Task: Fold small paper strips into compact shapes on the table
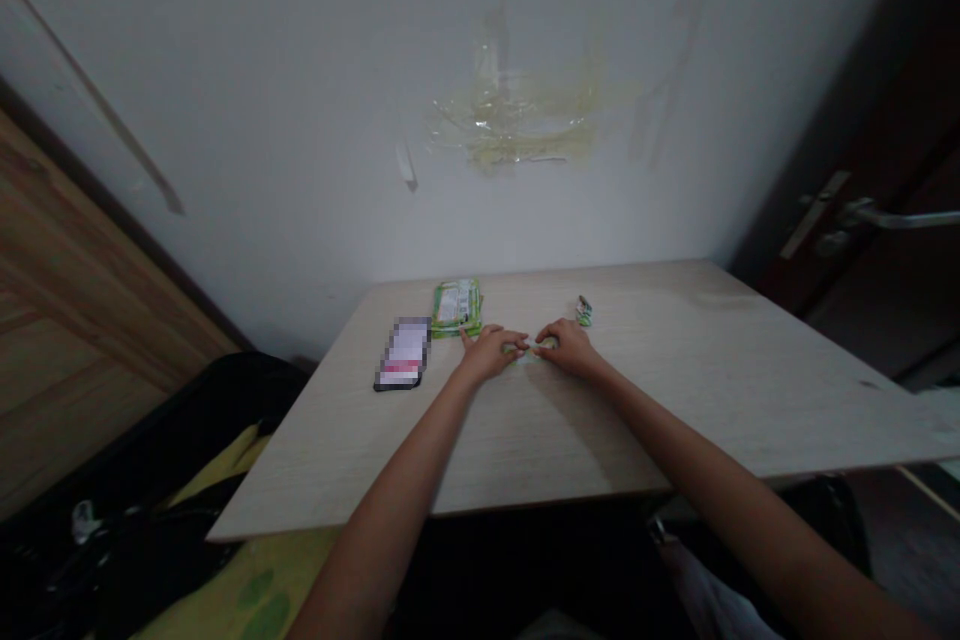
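Note:
Both hands meet near the middle of the light wooden table, over a small flat green-and-white piece [531,352] that looks like a wrapper. My left hand [489,354] pinches its left end, with the thumb and fingers curled in. Its other end is between the fingers of my right hand [571,348]. Much of the piece is hidden under the fingertips. Just beyond my left hand lies a stack of green packets [457,306] with white printed panels. A small crumpled green-and-white folded piece [584,311] rests beyond my right hand.
A phone [405,353] with a blurred, lit screen lies left of my left hand. The table [675,410] stands against a wall [315,100] with peeling tape [517,120]. A door handle [900,217] is at the right. Dark and yellow cloth [247,580] lies below the left edge.

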`<state>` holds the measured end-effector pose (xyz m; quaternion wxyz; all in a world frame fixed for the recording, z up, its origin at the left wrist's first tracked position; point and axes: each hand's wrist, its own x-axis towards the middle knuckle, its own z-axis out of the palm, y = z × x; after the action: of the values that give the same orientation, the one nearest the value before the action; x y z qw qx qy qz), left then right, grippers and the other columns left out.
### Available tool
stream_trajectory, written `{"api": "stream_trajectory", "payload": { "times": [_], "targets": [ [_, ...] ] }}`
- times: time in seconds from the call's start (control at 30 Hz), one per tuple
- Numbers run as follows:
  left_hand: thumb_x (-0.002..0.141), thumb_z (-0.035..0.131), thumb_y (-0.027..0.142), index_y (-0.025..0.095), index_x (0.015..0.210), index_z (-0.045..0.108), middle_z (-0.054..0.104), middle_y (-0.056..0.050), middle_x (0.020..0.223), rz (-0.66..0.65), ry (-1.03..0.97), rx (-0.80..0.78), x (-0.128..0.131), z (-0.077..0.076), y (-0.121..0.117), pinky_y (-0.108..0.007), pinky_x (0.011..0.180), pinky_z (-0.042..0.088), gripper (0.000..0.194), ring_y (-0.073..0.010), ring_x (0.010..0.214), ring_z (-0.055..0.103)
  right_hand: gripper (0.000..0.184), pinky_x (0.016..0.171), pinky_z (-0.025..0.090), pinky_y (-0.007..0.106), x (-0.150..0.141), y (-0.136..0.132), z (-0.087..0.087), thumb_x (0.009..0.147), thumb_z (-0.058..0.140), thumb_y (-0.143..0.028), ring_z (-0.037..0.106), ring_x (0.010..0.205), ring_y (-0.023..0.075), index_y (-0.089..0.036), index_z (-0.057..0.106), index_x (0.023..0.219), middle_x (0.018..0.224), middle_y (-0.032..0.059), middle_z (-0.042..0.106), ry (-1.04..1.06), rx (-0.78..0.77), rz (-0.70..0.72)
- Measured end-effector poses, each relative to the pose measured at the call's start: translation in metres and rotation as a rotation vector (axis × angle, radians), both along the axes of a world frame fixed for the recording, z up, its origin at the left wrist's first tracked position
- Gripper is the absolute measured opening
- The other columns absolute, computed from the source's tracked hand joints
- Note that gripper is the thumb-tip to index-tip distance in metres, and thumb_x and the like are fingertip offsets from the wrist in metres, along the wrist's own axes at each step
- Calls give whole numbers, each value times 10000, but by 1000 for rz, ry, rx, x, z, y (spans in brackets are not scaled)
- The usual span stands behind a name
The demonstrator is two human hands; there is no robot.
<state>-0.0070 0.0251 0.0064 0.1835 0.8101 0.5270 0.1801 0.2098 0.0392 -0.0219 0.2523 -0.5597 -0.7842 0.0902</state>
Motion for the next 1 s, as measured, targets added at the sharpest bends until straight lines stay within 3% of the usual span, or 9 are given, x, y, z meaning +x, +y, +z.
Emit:
{"api": "stream_trajectory", "payload": {
  "times": [0.13, 0.37, 0.73, 1.0],
  "targets": [
    [915, 576, 385, 436, 1124, 710, 634, 45, 1368, -23, 8, -12, -4, -4, 2, -692, 1148, -89, 253, -280, 1406, 389, 309, 952, 416, 359, 0, -1, 1, 799, 714, -415, 602, 1019, 248, -196, 765, 1011, 1056, 108, 703, 1, -6, 16],
    [939, 517, 345, 462, 1179, 672, 561, 66, 1448, -59, 69, -34, -9, -10, 8, -724, 1117, -112, 309, -285, 1469, 311, 300, 938, 420, 351, -1, -2, 4, 804, 710, -414, 606, 1011, 246, -200, 770, 1004, 1049, 108, 705, -1, -6, 13],
    [942, 450, 261, 456, 1258, 628, 512, 41, 1493, -101, 116, -78, -11, -3, 4, -757, 1087, -80, 413, -302, 1500, 245, 292, 968, 410, 351, 1, 0, 3, 797, 725, -394, 598, 1040, 238, -216, 765, 1025, 1061, 97, 702, -7, -27, 23],
    [945, 400, 218, 464, 1281, 605, 473, 60, 1522, -100, 95, -111, -11, -4, 5, -783, 1051, -121, 464, -312, 1513, 201, 234, 992, 410, 336, 5, 1, 4, 805, 694, -251, 599, 1058, 227, -209, 766, 1023, 1084, 89, 702, 28, -51, 66]
  ]
}}
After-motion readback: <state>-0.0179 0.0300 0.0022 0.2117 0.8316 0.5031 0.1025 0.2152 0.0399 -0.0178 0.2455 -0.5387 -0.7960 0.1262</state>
